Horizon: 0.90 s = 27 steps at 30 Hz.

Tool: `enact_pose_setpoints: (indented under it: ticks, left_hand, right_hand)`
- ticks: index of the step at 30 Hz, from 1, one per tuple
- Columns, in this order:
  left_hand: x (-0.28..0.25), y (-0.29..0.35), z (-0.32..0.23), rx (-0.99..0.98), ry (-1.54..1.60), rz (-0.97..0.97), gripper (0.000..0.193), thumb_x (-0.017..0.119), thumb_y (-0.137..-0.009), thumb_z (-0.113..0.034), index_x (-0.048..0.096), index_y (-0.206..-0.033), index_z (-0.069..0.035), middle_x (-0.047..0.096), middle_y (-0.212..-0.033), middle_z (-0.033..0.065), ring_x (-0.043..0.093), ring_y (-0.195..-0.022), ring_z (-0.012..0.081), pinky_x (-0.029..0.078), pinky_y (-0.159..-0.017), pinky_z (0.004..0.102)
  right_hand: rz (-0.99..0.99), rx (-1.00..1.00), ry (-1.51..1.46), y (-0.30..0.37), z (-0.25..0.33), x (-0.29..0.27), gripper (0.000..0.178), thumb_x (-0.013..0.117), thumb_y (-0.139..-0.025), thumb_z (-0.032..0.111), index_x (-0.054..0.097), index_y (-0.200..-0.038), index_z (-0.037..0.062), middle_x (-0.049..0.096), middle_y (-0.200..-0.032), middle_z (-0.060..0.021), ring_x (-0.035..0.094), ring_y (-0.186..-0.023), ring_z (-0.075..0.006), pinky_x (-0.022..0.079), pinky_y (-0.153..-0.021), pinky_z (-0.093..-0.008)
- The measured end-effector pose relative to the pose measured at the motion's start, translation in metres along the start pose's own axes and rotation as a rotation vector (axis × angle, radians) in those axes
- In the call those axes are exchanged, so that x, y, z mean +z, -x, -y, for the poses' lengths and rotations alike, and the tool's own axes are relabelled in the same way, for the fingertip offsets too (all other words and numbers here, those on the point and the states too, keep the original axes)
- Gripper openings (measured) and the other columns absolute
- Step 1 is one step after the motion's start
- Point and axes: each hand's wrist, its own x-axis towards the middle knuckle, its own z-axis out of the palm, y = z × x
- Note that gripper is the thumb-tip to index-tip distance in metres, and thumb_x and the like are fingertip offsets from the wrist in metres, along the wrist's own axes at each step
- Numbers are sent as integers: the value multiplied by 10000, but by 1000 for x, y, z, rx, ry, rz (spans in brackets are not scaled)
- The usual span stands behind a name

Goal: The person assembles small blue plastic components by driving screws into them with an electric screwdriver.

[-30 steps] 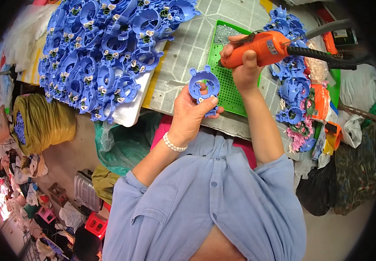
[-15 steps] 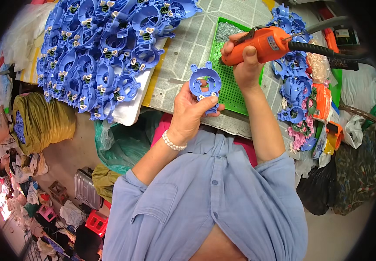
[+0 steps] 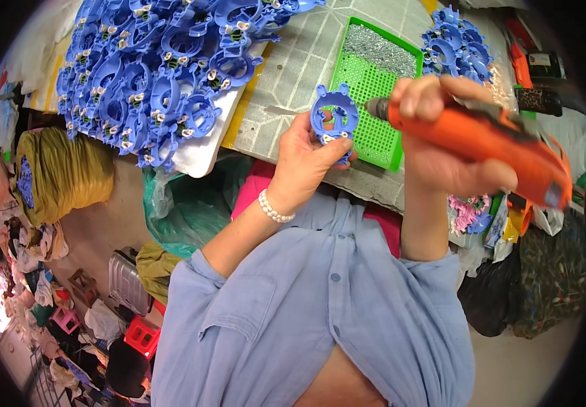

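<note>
My left hand (image 3: 306,157) is closed on a blue plastic ring part (image 3: 351,115) with small ears, its thumb pressed over the lower end. The part is held upright above the table's near edge, beside the green tray. In my right hand (image 3: 435,159) is an orange electric screwdriver (image 3: 503,146), fingers wrapped round its body. Its dark nose points left at the ring part, with a small gap visible between them. A heap of small silver screws (image 3: 380,49) lies at the far end of the perforated green tray (image 3: 396,157).
Many similar blue parts (image 3: 137,81) are piled on a white board (image 3: 201,159) at the left. More blue parts (image 3: 452,44) lie at the far right. A green plastic bag (image 3: 184,210) hangs below the table edge, and a black bag (image 3: 488,292) stands lower right.
The screwdriver has swung right and toward me, its rear end now at the right and its nose off the tray. My left hand has shifted slightly right with the ring part.
</note>
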Motion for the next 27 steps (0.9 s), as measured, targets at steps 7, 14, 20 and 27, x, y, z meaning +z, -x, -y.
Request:
enact_pose_setpoints:
  ticks: [7, 14, 20, 27]
  left_hand:
    - [0, 2, 5, 111, -19, -12, 293, 621, -816, -5, 477, -1071, 1, 627, -885, 67, 639, -700, 125, 532, -565, 243]
    - [1, 8, 6, 160, -26, -3, 308, 674, -807, -48, 484, -1043, 9, 619, -861, 55, 598, -666, 94, 512, -550, 235]
    - [3, 14, 10, 218, -117, -80, 313, 693, -802, -62, 489, -1029, 4, 609, -833, 43, 590, -656, 88, 507, -525, 232]
    - [-7, 24, 7, 164, -145, -80, 286, 667, -792, -24, 487, -1013, 2, 606, -829, 50, 605, -655, 93, 516, -524, 240]
  right_hand:
    - [28, 137, 41, 26, 12, 37, 907, 578, -674, 766, 480, -1209, 41, 546, -863, -56, 521, -796, -209, 419, -764, -384]
    - [29, 122, 21, 35, 2, 40, 922, 559, -672, 775, 475, -1193, 19, 551, -862, -57, 523, -797, -204, 417, -783, -382]
    - [85, 68, 37, 40, -6, 41, 886, 574, -678, 761, 503, -1146, 13, 551, -843, -71, 531, -767, -215, 426, -739, -384]
    - [-37, 114, -59, 42, -8, 56, 893, 672, -611, 707, 525, -1097, -28, 582, -851, -103, 565, -789, -213, 468, -748, -367]
